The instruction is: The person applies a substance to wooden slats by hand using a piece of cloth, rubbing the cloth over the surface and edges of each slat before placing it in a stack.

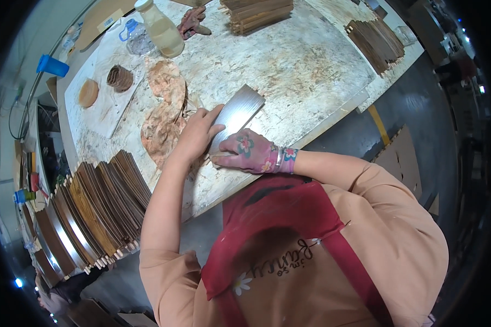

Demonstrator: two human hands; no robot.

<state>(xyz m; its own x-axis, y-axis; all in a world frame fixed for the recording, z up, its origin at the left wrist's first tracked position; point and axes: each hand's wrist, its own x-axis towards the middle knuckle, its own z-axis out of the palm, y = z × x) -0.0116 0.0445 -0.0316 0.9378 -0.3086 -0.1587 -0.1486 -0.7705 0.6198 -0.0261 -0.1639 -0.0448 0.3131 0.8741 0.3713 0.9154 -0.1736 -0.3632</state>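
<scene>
A flat wooden slat (239, 107) lies at a slant near the front edge of the table, its upper face glossy with reflected light. My bare left hand (197, 133) is closed on its left edge, with the thumb resting over the face. On the near end of the slat sits my right hand (248, 151), in a pink and purple flowered glove. Its fingers are curled, and whatever is under them is hidden. Just left of my left hand lies a crumpled, orange-brown stained cloth (168, 84).
A row of dark wooden slats (95, 204) with pale pegs stands at the left. More slats are stacked at the back (259, 13) and far right (376, 43). Beyond the cloth are a bottle (162, 30), a clear jug (138, 39), a glove (193, 23) and a brown roll (119, 78).
</scene>
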